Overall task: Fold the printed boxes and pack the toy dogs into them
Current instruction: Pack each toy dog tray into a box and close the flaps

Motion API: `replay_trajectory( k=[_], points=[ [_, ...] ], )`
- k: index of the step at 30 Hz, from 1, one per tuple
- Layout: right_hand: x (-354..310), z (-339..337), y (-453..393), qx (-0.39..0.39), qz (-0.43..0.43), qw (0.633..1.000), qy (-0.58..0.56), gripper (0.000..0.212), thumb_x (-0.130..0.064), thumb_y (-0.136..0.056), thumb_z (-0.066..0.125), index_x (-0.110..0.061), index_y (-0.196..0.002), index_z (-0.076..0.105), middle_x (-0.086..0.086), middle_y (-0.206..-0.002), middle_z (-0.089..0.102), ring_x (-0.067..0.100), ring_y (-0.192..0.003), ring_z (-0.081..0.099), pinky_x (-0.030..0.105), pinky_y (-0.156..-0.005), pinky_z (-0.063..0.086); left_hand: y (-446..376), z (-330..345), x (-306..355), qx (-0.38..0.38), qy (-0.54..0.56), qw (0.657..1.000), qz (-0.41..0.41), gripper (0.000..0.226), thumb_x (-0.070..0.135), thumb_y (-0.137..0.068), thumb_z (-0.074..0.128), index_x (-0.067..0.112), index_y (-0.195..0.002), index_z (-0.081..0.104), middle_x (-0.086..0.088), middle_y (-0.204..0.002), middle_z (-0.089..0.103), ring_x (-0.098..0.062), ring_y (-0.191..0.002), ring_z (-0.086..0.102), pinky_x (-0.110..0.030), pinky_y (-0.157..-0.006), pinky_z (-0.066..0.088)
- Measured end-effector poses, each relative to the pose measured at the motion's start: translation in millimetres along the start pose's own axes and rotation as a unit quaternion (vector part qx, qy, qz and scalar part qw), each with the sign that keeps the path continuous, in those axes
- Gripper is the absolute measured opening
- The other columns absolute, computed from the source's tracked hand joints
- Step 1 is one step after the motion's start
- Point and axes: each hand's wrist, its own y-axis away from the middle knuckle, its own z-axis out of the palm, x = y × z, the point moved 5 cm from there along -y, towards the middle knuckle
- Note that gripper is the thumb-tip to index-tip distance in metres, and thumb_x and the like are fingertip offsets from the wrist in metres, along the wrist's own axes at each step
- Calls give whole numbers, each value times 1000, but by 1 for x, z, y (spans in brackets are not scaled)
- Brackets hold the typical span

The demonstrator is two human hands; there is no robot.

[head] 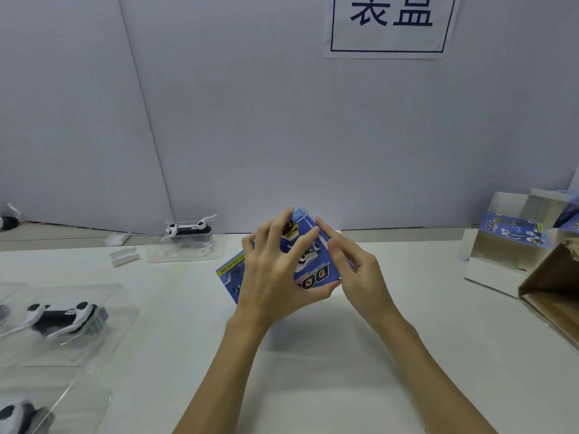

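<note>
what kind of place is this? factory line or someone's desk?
Likely a packing station, not a home desk. Toy dogs lie in clear trays on a plain white table, flat printed boxes are stacked at the right by a brown carton, and a printed sign hangs on the partition.

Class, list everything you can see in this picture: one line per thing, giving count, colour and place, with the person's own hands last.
printed box: one, blue, centre, held above the table.
toy dogs in clear trays: at least four, black and white, along the left side and far left.
small white plastic pieces: two, far left of the table.
flat printed boxes: a few, blue and white, far right.
cardboard carton: one, brown, right edge.
wall sign: one, white with dark characters, top.
table: one, white.
left hand: grips the box.
right hand: pinches the box.
</note>
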Motion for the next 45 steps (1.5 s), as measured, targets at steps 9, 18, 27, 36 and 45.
replay_trajectory(
  k=[9, 18, 27, 36, 45],
  points=[
    [0, 9, 4, -36, 3, 999, 0, 46, -40, -106, 41, -46, -152, 44, -16, -146, 56, 14, -134, 57, 31, -86, 62, 0, 3, -1, -2, 18, 1000, -25, 80, 68, -71, 80, 24, -134, 56, -23, -150, 51, -40, -125, 57, -58, -95, 49],
    [-15, -8, 0, -94, 56, 994, -16, 39, -39, -95, 60, -56, -130, 65, -21, -125, 69, 7, -126, 62, 33, -86, 63, 0, -2, -5, -14, 64, 997, 50, 69, 58, -73, 88, 16, -125, 72, -25, -154, 47, -41, -142, 48, -59, -100, 47],
    [-9, -1, 0, -74, 32, 996, 28, 45, -39, -100, 51, -39, -145, 56, -17, -131, 67, 12, -129, 61, 32, -85, 63, -6, -6, -4, -36, 51, 997, 41, 54, 61, -78, 81, 19, -110, 71, -14, -156, 46, -35, -130, 51, -51, -94, 48],
    [-3, -4, -1, -61, 49, 997, -3, 40, -39, -100, 50, -40, -138, 60, -20, -125, 69, 14, -125, 64, 27, -77, 62, -2, 1, -5, -37, 73, 996, 31, 53, 54, -76, 89, 19, -114, 78, -13, -155, 49, -38, -136, 52, -59, -96, 47],
    [-4, -12, -2, -72, 52, 996, 0, 41, -33, -98, 54, -34, -138, 62, -17, -128, 70, 14, -124, 65, 29, -83, 62, -5, -3, -1, -30, 58, 997, 43, 51, 59, -81, 81, 26, -116, 66, -8, -157, 47, -37, -135, 49, -53, -94, 45]
  ],
)
